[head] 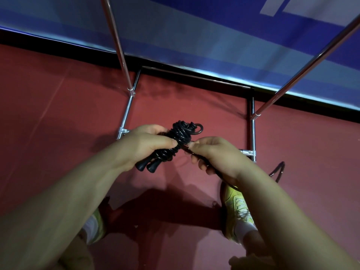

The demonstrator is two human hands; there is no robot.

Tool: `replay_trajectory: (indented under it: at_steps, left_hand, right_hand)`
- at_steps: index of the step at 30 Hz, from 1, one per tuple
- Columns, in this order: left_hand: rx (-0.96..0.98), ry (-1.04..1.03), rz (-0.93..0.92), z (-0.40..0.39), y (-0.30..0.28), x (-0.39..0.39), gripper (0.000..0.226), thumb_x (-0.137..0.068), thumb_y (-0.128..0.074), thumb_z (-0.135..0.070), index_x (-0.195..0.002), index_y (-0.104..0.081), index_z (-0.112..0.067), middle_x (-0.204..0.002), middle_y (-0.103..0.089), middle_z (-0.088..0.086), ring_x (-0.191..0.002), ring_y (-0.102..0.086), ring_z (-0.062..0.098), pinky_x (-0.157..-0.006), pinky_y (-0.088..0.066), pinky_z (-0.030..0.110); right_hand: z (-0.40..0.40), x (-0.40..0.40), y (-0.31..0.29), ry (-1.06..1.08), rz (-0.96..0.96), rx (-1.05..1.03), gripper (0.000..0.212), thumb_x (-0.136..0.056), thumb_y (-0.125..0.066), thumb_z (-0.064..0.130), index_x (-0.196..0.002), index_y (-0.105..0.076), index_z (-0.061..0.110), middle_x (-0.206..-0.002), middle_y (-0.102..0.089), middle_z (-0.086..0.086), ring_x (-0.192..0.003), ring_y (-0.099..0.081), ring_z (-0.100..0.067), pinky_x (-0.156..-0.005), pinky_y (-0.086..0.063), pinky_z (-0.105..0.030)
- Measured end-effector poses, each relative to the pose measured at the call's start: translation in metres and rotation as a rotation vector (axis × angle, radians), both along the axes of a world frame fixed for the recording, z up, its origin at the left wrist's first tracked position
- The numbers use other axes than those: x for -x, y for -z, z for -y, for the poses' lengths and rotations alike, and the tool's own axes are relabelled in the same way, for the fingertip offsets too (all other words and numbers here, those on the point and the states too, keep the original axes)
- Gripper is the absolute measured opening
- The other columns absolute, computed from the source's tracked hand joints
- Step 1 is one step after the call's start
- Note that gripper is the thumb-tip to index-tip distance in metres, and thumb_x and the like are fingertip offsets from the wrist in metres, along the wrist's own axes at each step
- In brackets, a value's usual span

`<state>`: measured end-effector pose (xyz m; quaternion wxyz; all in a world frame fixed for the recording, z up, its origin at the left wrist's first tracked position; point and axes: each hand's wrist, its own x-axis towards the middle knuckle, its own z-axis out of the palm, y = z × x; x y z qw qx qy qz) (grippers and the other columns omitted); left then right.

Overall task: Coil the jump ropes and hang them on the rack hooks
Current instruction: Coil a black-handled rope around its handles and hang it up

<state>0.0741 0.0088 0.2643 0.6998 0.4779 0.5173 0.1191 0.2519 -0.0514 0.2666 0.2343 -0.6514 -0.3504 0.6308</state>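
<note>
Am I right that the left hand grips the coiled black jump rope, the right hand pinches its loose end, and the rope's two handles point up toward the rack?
Not quite. In the head view the left hand grips the coiled jump rope and the right hand pinches the loose end, but the two handles stick out of the bottom of the bundle, toward the person, away from the rack.

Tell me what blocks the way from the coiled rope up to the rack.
Nothing visible does. The left hand grips the coiled rope and the right hand pinches its loose end, in open air in front of the rack. No hooks are in view, so that last stretch cannot be judged.
</note>
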Motion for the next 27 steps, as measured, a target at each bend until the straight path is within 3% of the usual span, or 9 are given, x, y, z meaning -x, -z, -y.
replay_trajectory:
  at_steps: [5, 11, 16, 20, 22, 27]
  left_hand:
    - [-0.194, 0.010, -0.137, 0.002, 0.010, -0.004, 0.025, -0.073, -0.074, -0.024, -0.096, -0.067, -0.019, -0.070, -0.071, 0.003, -0.063, -0.065, 0.019, -0.062, -0.047, 0.034]
    - [-0.229, 0.071, -0.150, 0.009, 0.014, -0.010, 0.016, -0.075, -0.066, -0.031, -0.090, -0.064, -0.024, -0.075, -0.071, 0.010, -0.056, -0.059, 0.028, -0.053, -0.042, 0.040]
    - [-0.360, 0.173, -0.266, 0.018, 0.017, -0.016, 0.018, -0.085, -0.064, -0.027, -0.103, -0.060, -0.028, -0.072, -0.063, -0.005, -0.057, -0.057, 0.012, -0.049, -0.038, 0.025]
    - [-0.112, -0.009, -0.017, 0.015, 0.006, -0.015, 0.019, -0.085, -0.057, -0.022, -0.093, -0.067, -0.036, -0.088, -0.072, 0.004, -0.079, -0.068, 0.023, -0.070, -0.053, 0.034]
    - [-0.017, -0.073, 0.082, 0.009, 0.002, -0.011, 0.021, -0.095, -0.052, -0.015, -0.107, -0.066, -0.026, -0.096, -0.073, 0.005, -0.089, -0.070, 0.023, -0.077, -0.055, 0.034]
    - [0.084, -0.076, 0.153, 0.007, -0.002, -0.006, 0.014, -0.088, -0.060, -0.017, -0.102, -0.060, -0.018, -0.098, -0.068, 0.004, -0.079, -0.068, 0.015, -0.067, -0.058, 0.032]
  right_hand:
    - [0.003, 0.012, 0.002, 0.109, -0.079, -0.010, 0.023, -0.093, -0.057, 0.032, -0.082, -0.062, 0.013, -0.067, -0.060, -0.001, -0.049, -0.045, -0.008, -0.046, -0.027, -0.021]
    - [0.005, 0.019, 0.005, 0.252, -0.066, -0.005, 0.031, -0.090, -0.060, 0.042, -0.082, -0.064, 0.012, -0.068, -0.060, -0.001, -0.050, -0.045, -0.009, -0.047, -0.029, -0.021]
    - [0.008, 0.024, 0.010, 0.274, -0.020, -0.019, 0.029, -0.093, -0.058, 0.038, -0.078, -0.063, 0.014, -0.069, -0.058, -0.002, -0.048, -0.044, -0.008, -0.044, -0.029, -0.019]
    - [0.003, 0.020, 0.009, 0.352, -0.018, -0.081, 0.028, -0.093, -0.057, 0.035, -0.077, -0.061, 0.012, -0.067, -0.059, 0.000, -0.049, -0.044, -0.009, -0.046, -0.029, -0.021]
    - [0.001, 0.017, 0.005, 0.391, -0.103, -0.098, 0.027, -0.094, -0.056, 0.033, -0.077, -0.060, 0.013, -0.064, -0.058, 0.001, -0.049, -0.043, -0.009, -0.045, -0.027, -0.019]
    - [0.001, 0.013, 0.005, 0.375, -0.268, -0.091, 0.027, -0.091, -0.056, 0.038, -0.074, -0.056, 0.018, -0.059, -0.053, 0.006, -0.051, -0.041, -0.009, -0.049, -0.024, -0.023]
